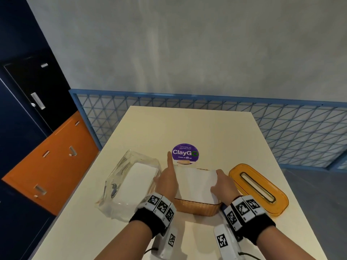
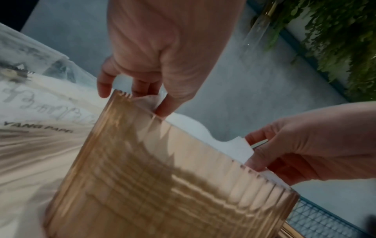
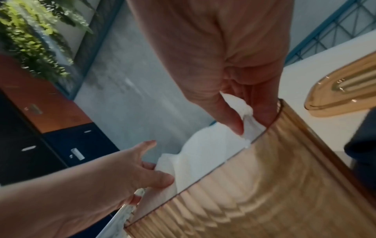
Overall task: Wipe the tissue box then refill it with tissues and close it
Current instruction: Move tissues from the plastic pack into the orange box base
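Note:
The amber ribbed tissue box (image 1: 197, 208) stands open at the table's middle, with a white stack of tissues (image 1: 195, 182) rising above its rim. My left hand (image 1: 165, 182) holds the stack's left end; thumb and curled fingers (image 2: 162, 107) grip it, while the index finger points forward. At the stack's right end my right hand (image 1: 219, 182) pinches the tissues between thumb (image 3: 234, 124) and fingers, just inside the box wall (image 3: 264, 177). The amber lid (image 1: 259, 188) with its slot lies flat to the right of the box.
A clear plastic pack of white tissues (image 1: 131, 184) lies left of the box. A purple round sticker (image 1: 185, 152) is on the cream table (image 1: 187, 124) behind it. A dark blue item (image 3: 362, 136) sits by the box's near right corner. A blue mesh rail (image 1: 281, 124) borders the table.

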Motion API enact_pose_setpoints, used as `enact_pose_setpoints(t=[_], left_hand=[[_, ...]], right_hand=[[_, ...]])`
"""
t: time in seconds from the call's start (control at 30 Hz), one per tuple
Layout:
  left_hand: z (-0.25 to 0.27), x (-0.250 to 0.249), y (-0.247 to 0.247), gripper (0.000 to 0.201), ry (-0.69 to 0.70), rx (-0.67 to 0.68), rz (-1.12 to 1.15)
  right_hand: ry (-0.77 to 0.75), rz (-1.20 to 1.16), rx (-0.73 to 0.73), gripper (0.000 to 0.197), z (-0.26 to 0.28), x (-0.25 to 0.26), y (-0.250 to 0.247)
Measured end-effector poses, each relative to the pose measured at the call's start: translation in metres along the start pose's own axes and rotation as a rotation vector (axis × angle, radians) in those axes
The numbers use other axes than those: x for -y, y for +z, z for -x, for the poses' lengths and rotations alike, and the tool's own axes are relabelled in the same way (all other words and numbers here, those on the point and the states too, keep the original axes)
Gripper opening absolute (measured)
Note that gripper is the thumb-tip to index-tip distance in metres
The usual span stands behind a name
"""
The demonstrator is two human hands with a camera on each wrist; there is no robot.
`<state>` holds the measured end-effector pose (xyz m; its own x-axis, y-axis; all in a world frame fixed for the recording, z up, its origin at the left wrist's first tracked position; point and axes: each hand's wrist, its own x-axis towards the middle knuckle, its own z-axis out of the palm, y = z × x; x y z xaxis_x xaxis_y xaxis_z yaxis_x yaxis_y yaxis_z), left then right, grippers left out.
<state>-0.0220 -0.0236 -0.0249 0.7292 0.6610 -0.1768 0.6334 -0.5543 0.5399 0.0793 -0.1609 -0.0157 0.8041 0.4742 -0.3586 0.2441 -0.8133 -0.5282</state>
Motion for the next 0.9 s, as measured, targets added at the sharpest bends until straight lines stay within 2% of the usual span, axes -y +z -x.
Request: enact_pose_setpoints(t=[0.13, 0.23, 0.3, 0.37, 0.43, 0.47, 0.53, 0.63, 0.7, 0.73, 0.83, 0.9], left_hand=[[0.000, -0.002, 0.000, 0.081, 0.025, 0.077, -0.110], [0.001, -0.005, 0.000, 0.066, 0.123, -0.054, -0.399], [0.004, -0.009, -0.001, 0.048, 0.237, -0.092, -0.469], [0.006, -0.011, 0.000, 0.041, 0.302, 0.065, -0.521], [0.005, -0.007, 0.002, 0.045, 0.253, 0.262, -0.566], [0.002, -0.004, 0.002, 0.047, 0.214, 0.319, -0.577], [-0.002, 0.001, 0.002, 0.051, 0.164, 0.364, -0.571], [-0.006, 0.002, -0.001, 0.051, 0.159, 0.388, -0.546], [-0.005, 0.002, -0.008, 0.041, 0.167, 0.331, -0.451], [-0.005, 0.003, -0.012, 0.035, 0.174, 0.256, -0.355], [-0.005, 0.020, -0.029, 0.027, 0.187, -0.108, -0.108], [-0.011, 0.044, -0.036, 0.027, 0.156, -0.302, -0.100]], right_hand=[[-0.063, 0.218, 0.005, 0.048, 0.008, 0.008, -0.006], [-0.255, 0.373, -0.148, 0.050, 0.018, 0.013, -0.008], [-0.401, 0.387, -0.153, 0.046, 0.019, 0.017, -0.005], [-0.445, 0.458, 0.011, 0.044, 0.015, 0.018, -0.001], [-0.377, 0.619, 0.165, 0.044, 0.011, 0.015, 0.004], [-0.333, 0.664, 0.211, 0.047, 0.008, 0.013, 0.007], [-0.276, 0.655, 0.255, 0.057, 0.004, 0.008, 0.012], [-0.275, 0.612, 0.266, 0.060, -0.001, 0.004, 0.016], [-0.280, 0.588, 0.268, 0.059, -0.002, 0.002, 0.013], [-0.286, 0.562, 0.247, 0.056, -0.001, 0.001, 0.007], [-0.363, 0.363, 0.042, 0.042, 0.002, -0.004, -0.013], [-0.354, 0.253, -0.128, 0.037, 0.003, -0.011, -0.023]])
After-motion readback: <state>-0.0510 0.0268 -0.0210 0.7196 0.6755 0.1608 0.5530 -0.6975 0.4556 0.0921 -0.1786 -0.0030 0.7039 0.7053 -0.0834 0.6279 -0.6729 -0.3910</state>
